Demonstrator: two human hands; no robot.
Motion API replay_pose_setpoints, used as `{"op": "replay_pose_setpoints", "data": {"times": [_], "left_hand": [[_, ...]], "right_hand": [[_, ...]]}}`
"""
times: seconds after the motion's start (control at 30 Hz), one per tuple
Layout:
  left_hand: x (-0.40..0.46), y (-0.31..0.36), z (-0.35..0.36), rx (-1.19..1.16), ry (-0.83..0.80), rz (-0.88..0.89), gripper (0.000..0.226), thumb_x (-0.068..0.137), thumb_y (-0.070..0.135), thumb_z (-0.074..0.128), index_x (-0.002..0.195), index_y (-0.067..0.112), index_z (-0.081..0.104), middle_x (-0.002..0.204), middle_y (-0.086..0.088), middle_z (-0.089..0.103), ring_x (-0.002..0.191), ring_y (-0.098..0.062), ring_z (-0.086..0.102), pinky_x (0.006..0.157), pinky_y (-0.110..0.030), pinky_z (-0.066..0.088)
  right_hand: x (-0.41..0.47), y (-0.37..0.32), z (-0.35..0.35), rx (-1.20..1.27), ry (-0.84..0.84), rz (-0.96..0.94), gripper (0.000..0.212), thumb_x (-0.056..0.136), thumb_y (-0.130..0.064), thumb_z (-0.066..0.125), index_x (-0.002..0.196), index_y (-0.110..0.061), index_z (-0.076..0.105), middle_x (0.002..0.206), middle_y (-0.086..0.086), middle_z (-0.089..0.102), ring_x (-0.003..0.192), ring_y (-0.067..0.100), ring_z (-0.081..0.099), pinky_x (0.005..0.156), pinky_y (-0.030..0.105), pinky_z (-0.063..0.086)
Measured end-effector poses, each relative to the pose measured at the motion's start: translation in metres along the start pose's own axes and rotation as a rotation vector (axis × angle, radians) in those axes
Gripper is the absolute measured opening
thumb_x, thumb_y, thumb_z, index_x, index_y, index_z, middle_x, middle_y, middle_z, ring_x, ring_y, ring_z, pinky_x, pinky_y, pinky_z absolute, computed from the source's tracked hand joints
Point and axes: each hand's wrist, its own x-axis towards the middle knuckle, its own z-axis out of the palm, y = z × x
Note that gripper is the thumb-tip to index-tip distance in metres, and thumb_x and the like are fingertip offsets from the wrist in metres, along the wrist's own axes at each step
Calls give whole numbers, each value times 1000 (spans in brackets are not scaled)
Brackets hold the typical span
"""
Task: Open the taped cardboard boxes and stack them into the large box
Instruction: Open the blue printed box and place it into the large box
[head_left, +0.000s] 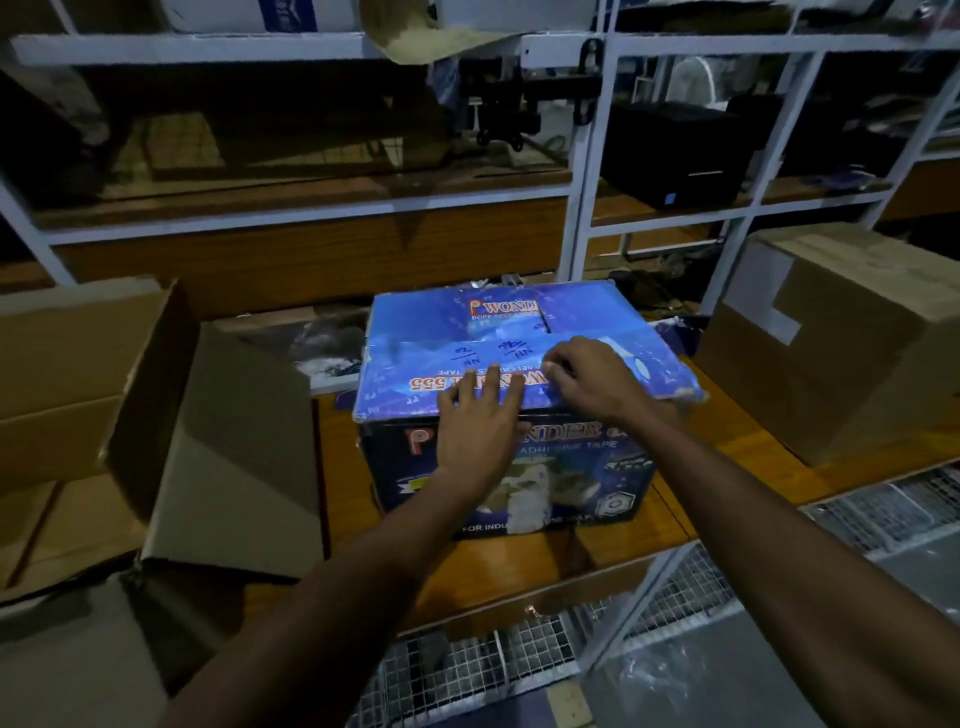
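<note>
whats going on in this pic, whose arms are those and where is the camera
There is no machine here: a person wears a camera on the head, looking forward and down, so the two bare arms are the wearer's own. A blue box, printed with a tape brand, sits on a wooden shelf. The left hand lies flat on its near top edge. The right hand pinches at the tape along the top seam, apparently to peel it. A large open brown box stands to the left, and a closed brown box to the right.
</note>
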Motion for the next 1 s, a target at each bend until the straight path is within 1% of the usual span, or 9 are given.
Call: {"op": "replay_pose_setpoints", "data": {"times": [0.2, 0.33, 0.4, 0.5, 0.6, 0.67, 0.8, 0.9, 1.0], "left_hand": [[16, -9, -14, -40, 108, -46, 58, 104, 56, 21, 141, 21, 49, 154, -4, 44, 134, -32, 40, 97, -50, 36], [32, -28, -33, -75, 149, -130, 53, 107, 49, 30, 146, 16, 44, 160, -8, 35, 142, -35, 32, 104, -53, 32], [37, -36, -49, -49, 152, -153, 57, 107, 50, 29, 150, 14, 40, 162, -10, 31, 148, -35, 24, 112, -58, 24], [42, -34, -91, -32, 256, -119, 54, 105, 50, 25, 140, 15, 48, 149, -10, 48, 140, -33, 38, 113, -61, 23], [35, -20, -137, -19, 313, -88, 42, 107, 43, 25, 109, 16, 57, 101, -9, 67, 93, -29, 64, 95, -50, 44], [26, -12, -160, -93, 233, -114, 35, 106, 38, 34, 100, 14, 58, 91, -7, 62, 85, -32, 63, 78, -42, 50], [7, -4, -171, -128, -175, -85, 22, 100, 30, 48, 98, 11, 59, 107, -11, 63, 85, -33, 63, 83, -43, 54], [0, -6, -136, -166, -262, 10, 22, 98, 28, 48, 103, 9, 59, 111, -16, 64, 91, -35, 66, 77, -40, 53], [-12, -8, -93, -211, -232, 92, 19, 98, 28, 48, 110, 15, 55, 121, -17, 62, 104, -38, 60, 72, -41, 45]], "right_hand": [[59, -4, 15, -160, -220, 5, 60, 99, -58, 37, 138, -15, 56, 140, 16, 55, 132, 39, 43, 106, 54, 36], [75, -17, 17, -259, -260, 67, 56, 102, -59, 35, 134, -16, 54, 143, 20, 48, 139, 39, 34, 114, 60, 19], [76, -30, -2, -267, -86, 50, 48, 103, -53, 40, 122, -15, 60, 132, 19, 55, 128, 38, 46, 107, 57, 29], [74, -54, -49, -137, 148, -7, 44, 104, -46, 42, 83, -14, 64, 80, 7, 62, 74, 25, 59, 72, 38, 43], [71, -75, -99, -136, -63, 65, 40, 102, -38, 51, 71, -15, 58, 68, 4, 55, 62, 19, 54, 57, 30, 37], [61, -85, -121, -170, -345, 103, 28, 99, -33, 60, 82, -12, 65, 77, 4, 62, 66, 16, 58, 56, 29, 42], [24, -84, -110, -3, -742, 294, 13, 95, -19, 69, 103, -10, 73, 102, 11, 76, 82, 24, 73, 76, 40, 63], [0, -74, -69, -125, -777, 241, 27, 70, -23, 80, 96, -24, 75, 109, 8, 75, 98, 29, 73, 89, 47, 60], [-19, -59, -39, -164, -626, 139, 26, 79, -22, 74, 103, -27, 67, 107, -1, 70, 103, 27, 66, 87, 43, 55]]}}
